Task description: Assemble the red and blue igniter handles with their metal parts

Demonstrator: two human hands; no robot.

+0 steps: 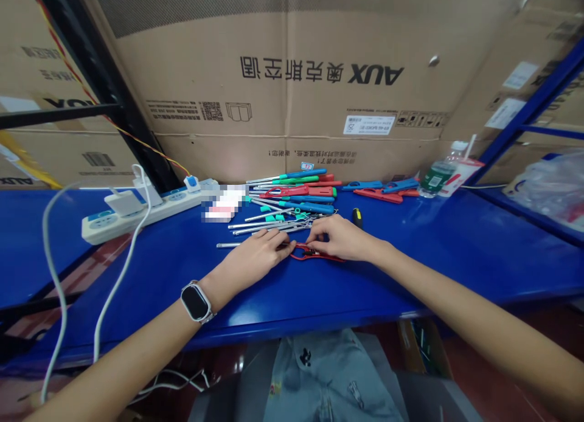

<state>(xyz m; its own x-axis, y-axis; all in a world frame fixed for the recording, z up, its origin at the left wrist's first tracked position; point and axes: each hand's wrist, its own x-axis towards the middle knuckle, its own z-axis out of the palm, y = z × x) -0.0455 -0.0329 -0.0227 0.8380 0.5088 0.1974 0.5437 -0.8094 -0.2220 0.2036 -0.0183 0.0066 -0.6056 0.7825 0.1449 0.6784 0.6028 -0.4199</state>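
A red plastic lighter shell lies on the blue table between my hands, its inner side facing up with small dark parts in it. My left hand is closed at the shell's left end, over a metal tube that points left. Fingers of my right hand pinch at the upper middle of the shell; whatever small part is between them is hidden. Just beyond my hands lie several metal rods and a pile of lighters with blue, red and green handles.
A yellow-and-black tool handle is beside my right hand. Blue and red shells and a green-labelled bottle stand or lie back right. At left is a power strip with white cables; cardboard rises behind.
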